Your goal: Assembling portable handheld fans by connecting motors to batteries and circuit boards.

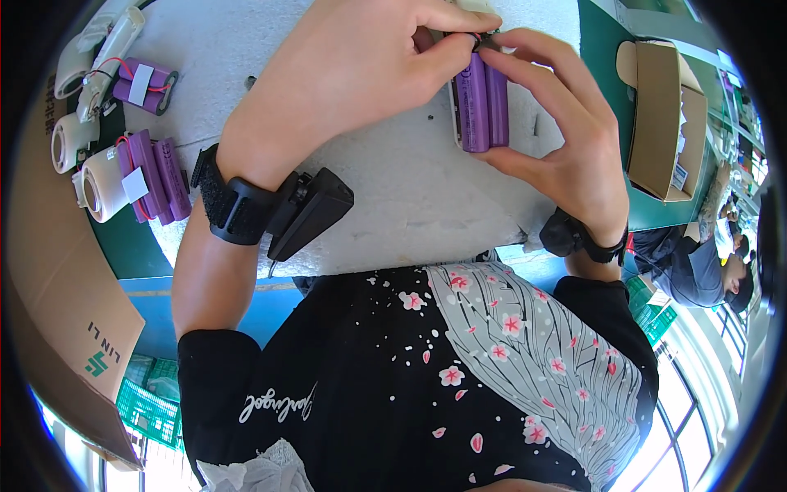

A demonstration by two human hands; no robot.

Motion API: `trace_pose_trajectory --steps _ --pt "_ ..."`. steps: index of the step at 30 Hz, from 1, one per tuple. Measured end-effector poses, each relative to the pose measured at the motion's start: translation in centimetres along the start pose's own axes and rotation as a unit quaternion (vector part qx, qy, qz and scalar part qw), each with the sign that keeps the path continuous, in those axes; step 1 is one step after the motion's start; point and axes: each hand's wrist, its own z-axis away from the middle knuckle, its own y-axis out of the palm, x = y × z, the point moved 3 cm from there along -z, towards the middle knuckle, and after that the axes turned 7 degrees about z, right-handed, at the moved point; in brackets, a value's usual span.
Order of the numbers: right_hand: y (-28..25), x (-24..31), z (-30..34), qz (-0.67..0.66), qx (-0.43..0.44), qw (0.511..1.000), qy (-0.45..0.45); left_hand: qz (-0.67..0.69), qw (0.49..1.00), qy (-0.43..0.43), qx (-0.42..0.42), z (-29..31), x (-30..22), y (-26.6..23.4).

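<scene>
A purple battery pack [474, 107] of cylindrical cells side by side stands out against the pale foam board, at its far right part. My right hand [574, 123] grips it, thumb at its near end and fingers at its far end. From the left, my left hand [369, 61] reaches over with thumb and forefinger closed at the pack's far end. Short red and black wires [477, 38] show between the fingertips of both hands. What exactly the left fingertips pinch is partly hidden.
Purple packs with white labels and red wires [147, 86] [153, 179] lie at the left, beside white tape rolls [104, 184]. The foam board [393, 197] covers the green table. A large carton [57, 279] stands left, a small open box [666, 123] right. Another person [697, 266] sits far right.
</scene>
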Motion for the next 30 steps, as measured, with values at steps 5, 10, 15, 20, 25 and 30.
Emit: trace_pose_trajectory --steps 5,10,15,20,25,30 --pt "-0.2 0.4 0.2 0.028 -0.003 1.000 0.000 0.014 0.999 0.044 -0.012 -0.1 1.6 0.4" --pt "0.0 0.2 0.4 0.034 -0.009 0.999 -0.005 0.015 0.997 0.071 -0.035 0.1 0.4 0.2" --pt "-0.2 0.2 0.2 0.044 -0.006 0.998 -0.034 0.005 0.998 -0.069 0.007 -0.2 0.4 -0.1" --pt "-0.3 0.1 0.2 0.049 0.000 0.997 -0.054 0.020 0.997 -0.076 0.000 0.0 1.3 0.1" --pt "-0.1 0.2 0.2 0.049 -0.012 0.998 -0.047 0.010 0.999 -0.049 -0.005 0.0 1.4 0.0" --pt "-0.1 0.5 0.0 0.037 -0.014 0.999 -0.012 0.007 0.998 -0.061 0.021 0.0 1.3 -0.2"
